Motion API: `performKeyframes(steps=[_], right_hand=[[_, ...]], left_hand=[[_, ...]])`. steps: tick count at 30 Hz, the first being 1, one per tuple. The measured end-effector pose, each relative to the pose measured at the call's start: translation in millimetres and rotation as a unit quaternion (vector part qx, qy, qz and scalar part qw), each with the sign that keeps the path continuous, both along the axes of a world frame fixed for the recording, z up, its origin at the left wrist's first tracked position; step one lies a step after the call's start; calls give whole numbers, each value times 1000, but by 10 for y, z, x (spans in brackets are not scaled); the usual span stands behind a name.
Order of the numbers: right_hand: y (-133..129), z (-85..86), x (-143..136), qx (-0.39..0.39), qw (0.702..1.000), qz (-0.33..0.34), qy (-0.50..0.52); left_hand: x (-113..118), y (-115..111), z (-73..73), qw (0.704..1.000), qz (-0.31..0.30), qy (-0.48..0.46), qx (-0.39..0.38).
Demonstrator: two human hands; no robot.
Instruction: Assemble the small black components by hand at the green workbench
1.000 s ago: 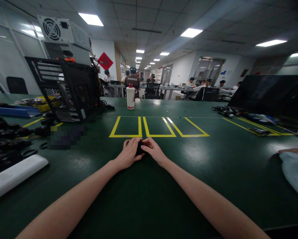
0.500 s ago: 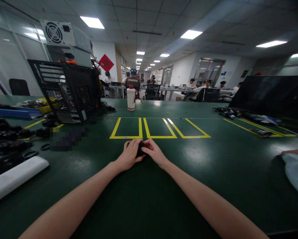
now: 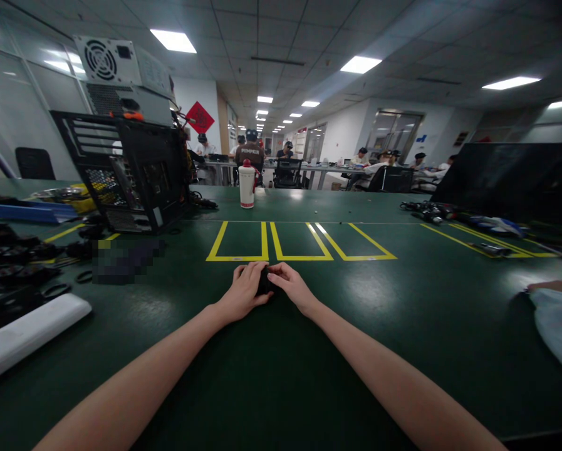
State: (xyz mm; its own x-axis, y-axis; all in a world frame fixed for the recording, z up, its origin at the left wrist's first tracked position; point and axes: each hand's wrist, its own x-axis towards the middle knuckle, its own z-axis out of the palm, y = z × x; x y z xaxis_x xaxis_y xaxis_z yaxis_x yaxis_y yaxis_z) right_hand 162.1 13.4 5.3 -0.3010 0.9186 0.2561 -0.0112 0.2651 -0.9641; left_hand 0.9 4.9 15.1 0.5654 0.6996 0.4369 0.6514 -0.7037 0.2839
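Between my two hands is a small black object (image 3: 264, 282), mostly covered by fingers, so its kind cannot be made out. My left hand (image 3: 245, 290) is wrapped round it from the left, thumb at the near side and fingers over the top. From the right, my right hand (image 3: 291, 285) pinches at its right side with thumb and fingertips. Both hands rest low over the green table (image 3: 271, 376), just in front of the yellow tape outlines (image 3: 304, 258).
A black computer case (image 3: 135, 169) with power supplies (image 3: 116, 69) on top stands left. Nearer lie black parts (image 3: 8, 250) and a white bar (image 3: 31, 338). A bottle (image 3: 247, 186) stands behind the tape. Another person's sleeve (image 3: 560, 326) reaches in at right; cables (image 3: 431, 212) lie beyond.
Almost nothing differs. My right fingertips have shifted very slightly on the black object, while both hands stay in the same place.
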Motion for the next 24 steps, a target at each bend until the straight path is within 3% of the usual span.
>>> performKeyframes(steps=[11, 17, 24], right_hand=[[-1, 34, 34, 6, 999, 44, 15], [-24, 68, 57, -45, 997, 57, 8], [-19, 41, 103, -17, 996, 81, -11]], left_hand=[[-29, 30, -10, 1000, -16, -5, 8], [-43, -6, 34, 1000, -25, -4, 5], [-39, -13, 36, 1000, -19, 0, 2]])
